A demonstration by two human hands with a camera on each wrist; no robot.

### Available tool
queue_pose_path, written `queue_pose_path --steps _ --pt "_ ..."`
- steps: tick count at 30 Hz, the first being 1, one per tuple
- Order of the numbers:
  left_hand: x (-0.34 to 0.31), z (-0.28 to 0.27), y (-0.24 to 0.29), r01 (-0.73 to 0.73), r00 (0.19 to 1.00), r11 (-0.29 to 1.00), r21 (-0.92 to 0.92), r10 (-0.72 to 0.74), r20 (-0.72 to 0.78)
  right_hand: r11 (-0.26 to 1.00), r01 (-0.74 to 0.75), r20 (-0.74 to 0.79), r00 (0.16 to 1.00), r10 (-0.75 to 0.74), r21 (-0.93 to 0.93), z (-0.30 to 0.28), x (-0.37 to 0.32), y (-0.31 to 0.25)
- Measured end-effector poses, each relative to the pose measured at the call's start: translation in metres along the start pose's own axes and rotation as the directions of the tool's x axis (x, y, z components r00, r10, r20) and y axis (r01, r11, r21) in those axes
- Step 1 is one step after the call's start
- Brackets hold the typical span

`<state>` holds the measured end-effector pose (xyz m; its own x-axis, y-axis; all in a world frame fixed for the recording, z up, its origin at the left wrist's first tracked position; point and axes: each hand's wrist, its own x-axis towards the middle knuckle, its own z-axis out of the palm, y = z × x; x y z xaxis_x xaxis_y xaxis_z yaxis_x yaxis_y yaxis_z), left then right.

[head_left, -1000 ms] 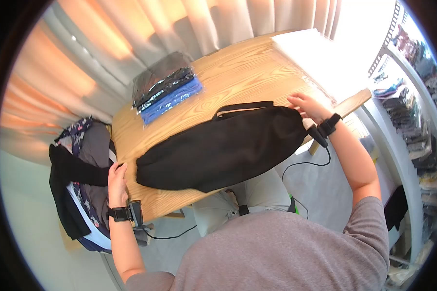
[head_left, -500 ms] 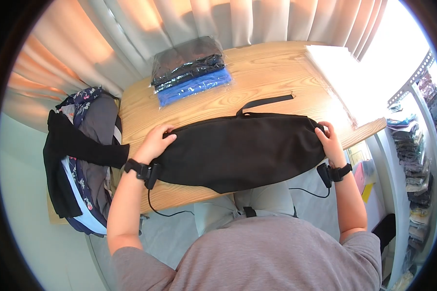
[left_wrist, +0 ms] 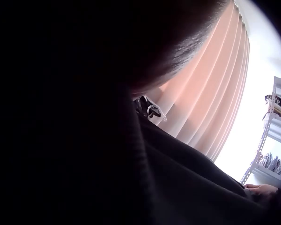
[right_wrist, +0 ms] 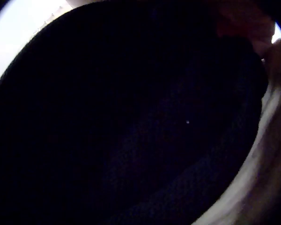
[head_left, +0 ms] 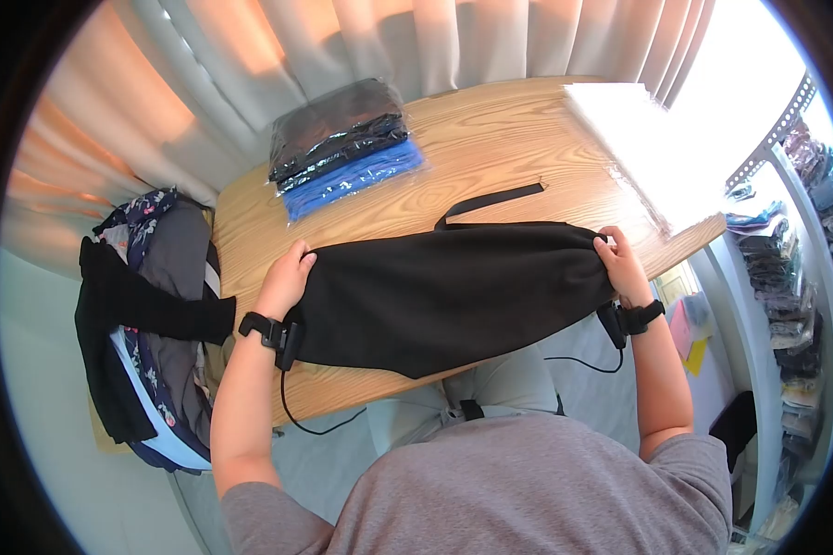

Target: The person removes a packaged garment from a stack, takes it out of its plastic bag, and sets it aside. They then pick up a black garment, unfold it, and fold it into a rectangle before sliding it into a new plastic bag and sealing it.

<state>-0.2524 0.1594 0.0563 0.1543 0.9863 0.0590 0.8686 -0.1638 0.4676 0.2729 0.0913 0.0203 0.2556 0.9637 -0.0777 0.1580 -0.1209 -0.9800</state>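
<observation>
A long black garment, folded lengthwise, stretches across the front of the table, its lower edge hanging past the table's near edge. My left hand pinches its upper left corner, thumb on top. At the upper right end, my right hand grips the cloth between thumb and fingers. From the garment's far edge a narrow black strap runs out over the wood. Dark cloth fills most of the right wrist view, and the left wrist view is largely dark too.
Plastic-wrapped folded clothes, black and blue, lie at the table's back left. A stack of clear bags lies back right. Clothes are heaped at the left; a shelf rack stands right. Cables hang from both wrists.
My left hand came from beside the garment onto its left end and took hold; my right hand closed on the right end. The cloth's upper edge is now drawn straighter between both hands.
</observation>
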Motion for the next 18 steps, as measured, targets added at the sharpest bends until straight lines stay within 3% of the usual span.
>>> queue_pose_path --steps 1,3,7,9,11,13,16,18 --pt "0.003 0.003 -0.001 -0.006 1.0 1.0 -0.003 0.006 0.002 1.0 0.0 -0.006 1.0 0.0 -0.002 0.0 0.0 -0.004" --pt "0.006 0.007 0.0 0.03 0.994 0.981 0.192 -0.049 0.097 0.994 -0.086 -0.022 0.996 0.085 -0.065 0.0 -0.004 -0.014" --pt "-0.004 -0.005 0.016 0.052 0.995 0.989 0.135 -0.063 0.076 0.997 -0.083 -0.111 0.99 0.081 -0.01 -0.001 -0.02 -0.02" --pt "-0.023 -0.014 0.045 -0.191 0.972 0.963 0.19 0.213 -0.1 0.978 -0.158 -0.073 0.986 0.149 -0.137 -0.008 -0.034 -0.022" --pt "-0.037 -0.016 0.074 -0.291 0.954 0.957 0.014 0.289 0.075 0.971 -0.195 -0.065 0.98 0.187 -0.142 -0.005 -0.042 -0.022" --pt "-0.047 -0.006 0.098 -0.383 0.898 0.924 -0.013 0.376 0.227 0.987 -0.16 0.137 0.978 0.157 0.016 -0.005 -0.04 -0.016" --pt "-0.044 0.01 0.125 -0.316 0.821 0.948 0.036 0.254 0.511 0.968 -0.202 0.184 0.968 0.174 0.148 0.005 -0.042 -0.031" --pt "-0.037 0.019 0.138 -0.289 0.809 0.953 0.086 0.195 0.554 0.959 -0.154 0.173 0.978 0.114 0.239 0.012 -0.043 -0.044"
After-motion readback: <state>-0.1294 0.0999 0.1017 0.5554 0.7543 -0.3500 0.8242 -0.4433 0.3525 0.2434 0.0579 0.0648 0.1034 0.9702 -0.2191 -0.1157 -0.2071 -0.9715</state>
